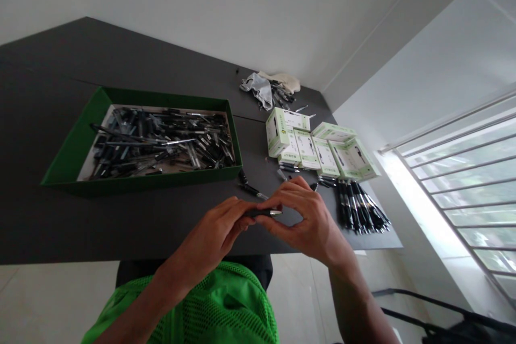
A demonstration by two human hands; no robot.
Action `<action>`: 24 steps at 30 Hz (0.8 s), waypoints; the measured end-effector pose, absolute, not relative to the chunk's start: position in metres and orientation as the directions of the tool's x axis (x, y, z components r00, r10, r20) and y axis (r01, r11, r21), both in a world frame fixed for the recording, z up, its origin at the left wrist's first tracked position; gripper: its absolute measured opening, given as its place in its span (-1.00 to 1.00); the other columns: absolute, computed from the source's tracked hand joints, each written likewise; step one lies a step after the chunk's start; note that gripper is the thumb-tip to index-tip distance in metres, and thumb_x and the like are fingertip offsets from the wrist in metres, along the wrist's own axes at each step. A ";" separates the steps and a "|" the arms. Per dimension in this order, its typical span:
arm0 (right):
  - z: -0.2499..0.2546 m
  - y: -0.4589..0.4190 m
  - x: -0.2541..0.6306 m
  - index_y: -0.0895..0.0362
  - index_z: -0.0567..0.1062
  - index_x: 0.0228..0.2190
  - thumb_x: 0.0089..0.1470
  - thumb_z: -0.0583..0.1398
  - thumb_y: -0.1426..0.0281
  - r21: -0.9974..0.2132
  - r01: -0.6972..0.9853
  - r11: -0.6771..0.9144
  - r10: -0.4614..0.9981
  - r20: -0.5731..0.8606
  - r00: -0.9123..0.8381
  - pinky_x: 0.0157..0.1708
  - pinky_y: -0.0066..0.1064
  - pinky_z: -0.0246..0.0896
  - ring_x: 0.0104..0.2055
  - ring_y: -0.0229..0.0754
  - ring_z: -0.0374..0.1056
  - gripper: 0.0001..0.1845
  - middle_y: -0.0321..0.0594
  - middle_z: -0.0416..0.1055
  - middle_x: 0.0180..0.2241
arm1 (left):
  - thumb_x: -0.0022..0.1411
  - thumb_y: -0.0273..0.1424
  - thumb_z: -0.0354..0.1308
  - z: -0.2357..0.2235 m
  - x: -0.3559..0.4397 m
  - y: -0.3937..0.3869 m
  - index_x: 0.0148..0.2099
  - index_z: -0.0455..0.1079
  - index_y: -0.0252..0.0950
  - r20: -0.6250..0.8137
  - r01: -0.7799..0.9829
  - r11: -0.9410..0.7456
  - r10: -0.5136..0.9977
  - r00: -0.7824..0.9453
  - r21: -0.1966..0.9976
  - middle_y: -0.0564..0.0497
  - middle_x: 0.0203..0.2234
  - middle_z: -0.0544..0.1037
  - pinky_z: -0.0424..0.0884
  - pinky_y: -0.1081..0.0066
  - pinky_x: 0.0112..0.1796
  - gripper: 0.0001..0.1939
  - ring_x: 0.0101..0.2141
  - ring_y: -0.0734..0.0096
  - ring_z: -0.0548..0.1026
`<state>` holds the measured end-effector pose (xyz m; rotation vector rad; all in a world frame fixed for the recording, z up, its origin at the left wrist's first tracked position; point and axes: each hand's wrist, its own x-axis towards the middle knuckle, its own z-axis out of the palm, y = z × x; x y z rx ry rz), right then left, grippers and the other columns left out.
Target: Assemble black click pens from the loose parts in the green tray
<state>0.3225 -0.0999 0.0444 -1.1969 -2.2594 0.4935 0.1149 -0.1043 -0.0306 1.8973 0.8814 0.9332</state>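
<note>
Between my two hands, near the table's front edge, lies a black pen (262,213) with a silver tip pointing right. My left hand (221,221) pinches its left end, and my right hand (299,214) grips it near the tip with thumb and finger. Part of the pen is hidden by the fingers. Just behind the hands, a few loose black pen parts (252,190) rest on the tabletop. A row of black pens (358,207) is lined up to the right of my right hand.
To the left stands a green box (161,178) full of loose pens and parts. White-and-green cartons (306,148) stand at the right, several side by side. Behind them, cloths (260,88) lie by more pens (282,94). The dark table (133,231) meets a wall; a barred window (475,188) is right.
</note>
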 end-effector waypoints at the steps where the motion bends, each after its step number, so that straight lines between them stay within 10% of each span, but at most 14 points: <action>1: 0.044 -0.100 0.322 0.09 0.59 -0.35 0.25 0.36 0.23 -0.489 0.679 0.548 0.836 0.295 -0.463 -0.18 -0.23 0.14 -0.37 -0.19 0.39 -0.79 -0.31 0.57 -0.44 | 0.52 -0.48 0.04 -0.031 0.115 -0.104 0.06 0.50 -0.25 0.275 0.225 -0.421 0.832 0.482 0.879 -0.01 -0.29 0.57 0.48 0.44 -0.19 -0.77 -0.25 0.35 0.56; 5: 0.043 -0.102 0.320 0.10 0.40 -0.56 0.45 0.12 0.21 -0.340 0.748 0.571 0.821 0.265 -0.506 -0.19 -0.20 0.02 -0.48 -0.24 0.22 -0.49 -0.34 0.35 -0.60 | 0.55 -0.44 0.03 -0.033 0.115 -0.104 0.04 0.51 -0.23 0.300 0.248 -0.461 0.819 0.490 0.852 -0.02 -0.26 0.60 0.50 0.40 -0.12 -0.78 -0.21 0.32 0.57; 12: 0.052 -0.103 0.322 0.09 0.43 -0.25 0.21 0.25 0.41 -0.417 0.691 0.591 0.805 0.239 -0.544 -0.18 -0.27 0.04 -0.34 -0.20 0.32 -0.93 -0.33 0.48 -0.37 | 0.54 -0.45 0.06 -0.035 0.114 -0.101 0.06 0.51 -0.26 0.306 0.283 -0.475 0.822 0.480 0.833 -0.03 -0.23 0.61 0.52 0.40 -0.12 -0.80 -0.18 0.30 0.59; 19: 0.046 -0.100 0.323 0.07 0.28 -0.53 0.42 0.09 0.37 -0.314 0.726 0.612 0.790 0.277 -0.546 -0.25 -0.22 -0.06 -0.51 -0.25 0.11 -0.58 -0.38 0.27 -0.60 | 0.54 -0.45 0.06 -0.039 0.115 -0.100 0.05 0.50 -0.24 0.331 0.222 -0.478 0.812 0.481 0.850 -0.03 -0.21 0.62 0.55 0.42 -0.10 -0.80 -0.18 0.34 0.61; 24: 0.049 -0.100 0.321 0.09 0.38 -0.35 0.25 0.21 0.32 -0.389 0.711 0.586 0.809 0.237 -0.537 -0.21 -0.24 -0.02 -0.41 -0.22 0.21 -0.85 -0.32 0.42 -0.42 | 0.53 -0.38 0.11 -0.040 0.114 -0.099 0.04 0.52 -0.27 0.324 0.246 -0.460 0.837 0.442 0.853 -0.02 -0.26 0.61 0.54 0.44 -0.17 -0.82 -0.24 0.35 0.62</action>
